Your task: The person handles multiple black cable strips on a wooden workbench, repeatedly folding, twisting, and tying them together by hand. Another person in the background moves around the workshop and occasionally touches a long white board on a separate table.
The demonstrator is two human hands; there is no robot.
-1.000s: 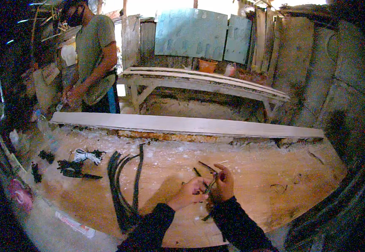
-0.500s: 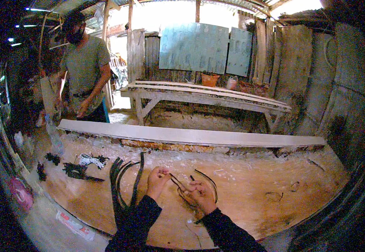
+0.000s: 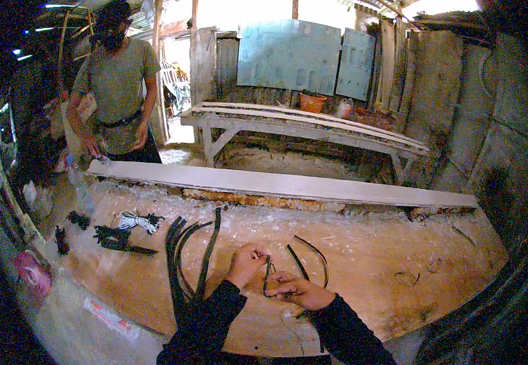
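Observation:
A thin black strip [image 3: 266, 281] runs between my hands, low over the wooden tabletop [image 3: 385, 255]. My left hand [image 3: 247, 266] pinches its upper end with closed fingers. Lower down, the fingers of my right hand [image 3: 303, 292] are closed on the same strip, where it seems to bend. Just beyond my right hand a curved black strip [image 3: 317, 252] rises from beside the wrist. Several long black strips [image 3: 182, 258] lie to the left of my left forearm, which partly covers them.
Bundles of black cord [image 3: 113, 236] and a white cord bundle [image 3: 137, 222] lie at left, near a clear bottle [image 3: 84, 198]. A long white board [image 3: 264, 181] edges the table's far side. A person [image 3: 118, 91] stands beyond its left end. Behind is a bench [image 3: 312, 125].
My hands have come closer together, and the strip between them has turned from slanting to nearly upright. The person at left has moved a hand to the white board's end. The view has shifted slightly.

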